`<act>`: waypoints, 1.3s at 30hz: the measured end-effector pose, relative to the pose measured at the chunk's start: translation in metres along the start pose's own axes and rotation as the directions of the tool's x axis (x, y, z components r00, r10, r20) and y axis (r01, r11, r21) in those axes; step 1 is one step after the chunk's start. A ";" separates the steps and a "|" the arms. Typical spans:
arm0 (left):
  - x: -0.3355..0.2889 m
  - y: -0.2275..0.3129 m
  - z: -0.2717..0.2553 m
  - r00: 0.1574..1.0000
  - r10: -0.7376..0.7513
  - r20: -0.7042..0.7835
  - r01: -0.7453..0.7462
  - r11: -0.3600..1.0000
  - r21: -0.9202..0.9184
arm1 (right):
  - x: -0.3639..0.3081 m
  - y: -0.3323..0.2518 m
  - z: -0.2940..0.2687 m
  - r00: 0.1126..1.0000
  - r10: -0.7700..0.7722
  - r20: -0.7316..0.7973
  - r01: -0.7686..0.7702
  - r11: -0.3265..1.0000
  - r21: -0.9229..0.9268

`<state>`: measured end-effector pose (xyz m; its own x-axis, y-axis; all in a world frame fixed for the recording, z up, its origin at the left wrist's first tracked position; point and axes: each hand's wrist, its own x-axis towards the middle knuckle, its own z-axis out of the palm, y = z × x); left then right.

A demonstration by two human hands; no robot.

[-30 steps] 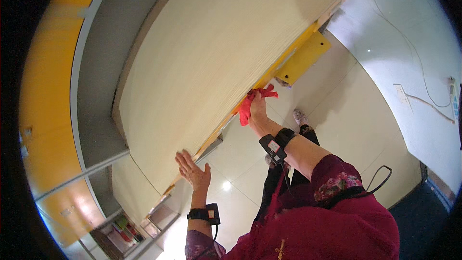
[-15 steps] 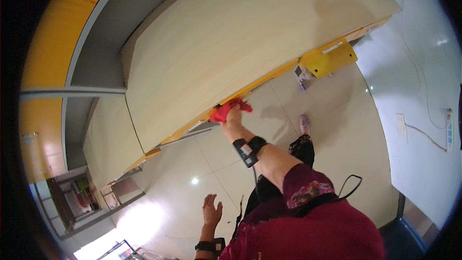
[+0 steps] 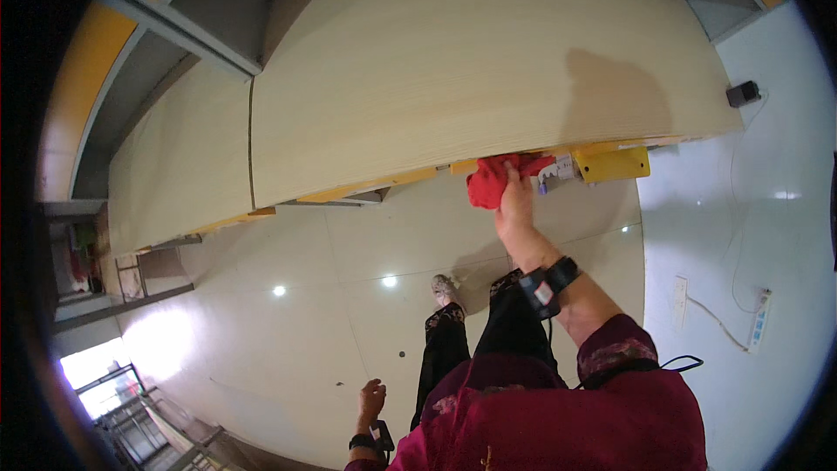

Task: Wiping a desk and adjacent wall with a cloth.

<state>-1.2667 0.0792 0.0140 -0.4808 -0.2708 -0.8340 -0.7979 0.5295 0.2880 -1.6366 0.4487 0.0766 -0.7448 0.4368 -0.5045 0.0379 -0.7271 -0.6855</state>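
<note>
At the pale wood-grain desk [image 3: 418, 78] near edge, a crumpled red cloth [image 3: 486, 184] is clamped in the right hand [image 3: 516, 206], bulging left of its fingers, the left hand's [image 3: 371, 400] being unclear.

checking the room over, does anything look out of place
Two small dark specks lie on the pale floor near the left hand, odd against its light surface; they're too small to identify.

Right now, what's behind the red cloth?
A yellow strip at the front of the tabletop reaches the left side of the red cloth. The stretch directly behind is covered by the cloth and right hand, so I can't tell what's there.
</note>
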 end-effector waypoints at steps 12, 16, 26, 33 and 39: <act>-0.013 0.007 0.019 0.998 0.008 -0.055 -0.019 0.981 -0.193 | 0.007 -0.005 -0.029 0.641 -0.284 0.713 0.684 -0.208 -0.699; -0.007 -0.003 0.014 0.997 0.064 -0.042 -0.068 0.993 -0.100 | 0.002 0.016 -0.013 0.767 0.075 0.638 0.557 -0.572 -0.602; -0.019 0.051 0.032 0.997 0.049 -0.060 -0.060 0.978 -0.202 | -0.003 -0.041 -0.072 0.722 0.248 0.646 0.690 -0.181 -0.701; -0.021 0.063 0.072 0.999 0.035 -0.001 -0.034 0.967 -0.254 | 0.013 -0.011 -0.022 0.747 -0.146 0.649 0.642 -0.099 -0.761; -0.031 0.048 0.085 0.998 -0.052 0.030 0.060 0.926 -0.373 | -0.004 0.015 -0.001 0.751 0.038 0.659 0.655 -0.165 -0.737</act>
<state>-1.2592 0.1807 0.0134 -0.4271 -0.2736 -0.8618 -0.9032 0.1739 0.3924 -1.6323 0.4365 0.0679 -0.9971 -0.0484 -0.0589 -0.0030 0.7965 -0.6046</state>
